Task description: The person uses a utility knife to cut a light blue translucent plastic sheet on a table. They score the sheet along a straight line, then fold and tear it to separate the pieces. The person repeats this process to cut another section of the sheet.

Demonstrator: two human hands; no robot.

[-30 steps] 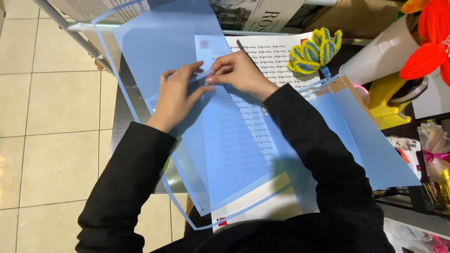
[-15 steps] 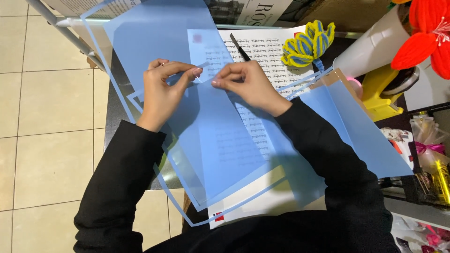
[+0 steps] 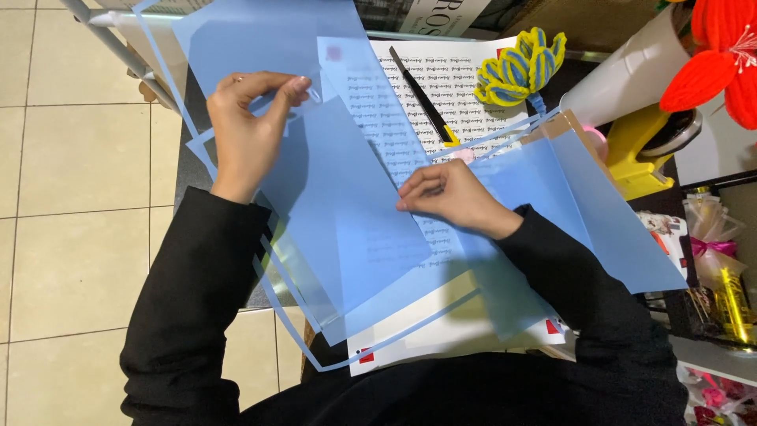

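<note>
Pale floor tiles run along my left, and the cluttered worktop fills the rest of the view. Spread across it are several translucent blue sheets, thin and faintly frosted, overlapping at angles so the printed page beneath shows through as grey rows. One narrower piece lies slanted down the middle, its lower corner reaching toward my lap. A thin blue offcut strip curves around the lower left edge.

My left hand is raised near the top of the pile, thumb and forefinger pinched on the upper edge of a blue sheet; something small and clear may sit at the fingertips, though I can't quite make it out. My right hand lies flat, fingers curled and pressing on the slanted sheet's edge, gripping nothing. Both sleeves are black.

Beyond my right hand lie a utility knife and a yellow-and-blue pipe-cleaner flower.
</note>
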